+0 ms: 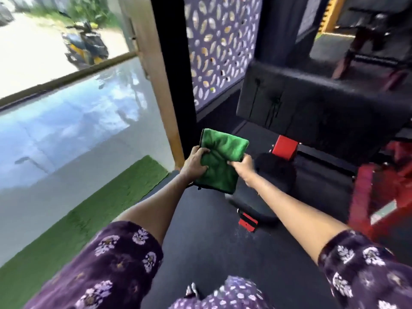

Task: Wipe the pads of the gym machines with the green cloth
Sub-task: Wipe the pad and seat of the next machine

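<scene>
Above the dark floor, in front of the black pad, we hold the folded green cloth between both hands: our left hand grips its left edge with curled fingers, our right hand pinches its right edge. The cloth hangs clear of the pad.

Short purple sleeves, pale floral print, bare forearms
</scene>
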`<state>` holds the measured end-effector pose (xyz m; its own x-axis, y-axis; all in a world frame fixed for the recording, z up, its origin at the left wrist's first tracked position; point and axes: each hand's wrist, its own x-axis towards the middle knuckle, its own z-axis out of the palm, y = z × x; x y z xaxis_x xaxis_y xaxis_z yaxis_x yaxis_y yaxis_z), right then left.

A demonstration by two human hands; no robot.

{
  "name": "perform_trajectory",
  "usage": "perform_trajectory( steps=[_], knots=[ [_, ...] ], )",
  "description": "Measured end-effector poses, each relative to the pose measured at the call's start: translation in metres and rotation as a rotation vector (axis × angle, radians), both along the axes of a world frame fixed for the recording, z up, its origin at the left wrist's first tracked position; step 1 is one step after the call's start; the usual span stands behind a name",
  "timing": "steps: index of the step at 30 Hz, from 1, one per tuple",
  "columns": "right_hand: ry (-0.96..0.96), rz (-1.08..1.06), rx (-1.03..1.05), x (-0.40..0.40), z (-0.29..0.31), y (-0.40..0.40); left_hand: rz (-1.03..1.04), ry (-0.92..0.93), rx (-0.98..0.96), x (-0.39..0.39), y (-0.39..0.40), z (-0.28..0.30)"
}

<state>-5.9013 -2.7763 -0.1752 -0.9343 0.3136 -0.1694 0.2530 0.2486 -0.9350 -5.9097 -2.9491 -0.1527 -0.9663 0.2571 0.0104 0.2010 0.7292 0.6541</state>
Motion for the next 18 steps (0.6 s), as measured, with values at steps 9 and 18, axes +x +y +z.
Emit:
perform_trajectory(
  steps=[9, 18],
  knots=[
    [-0.071, -0.279, 0.026, -0.147, -0.012, 0.040, -0.229, 0.004, 0.027, -0.174, 0.039, -0.001],
    [-0.003, -0.241, -0.031, -0.332, -0.004, 0.013, -0.208, 0.025, -0.055, -0.376, 0.019, -0.002]
  ],
)
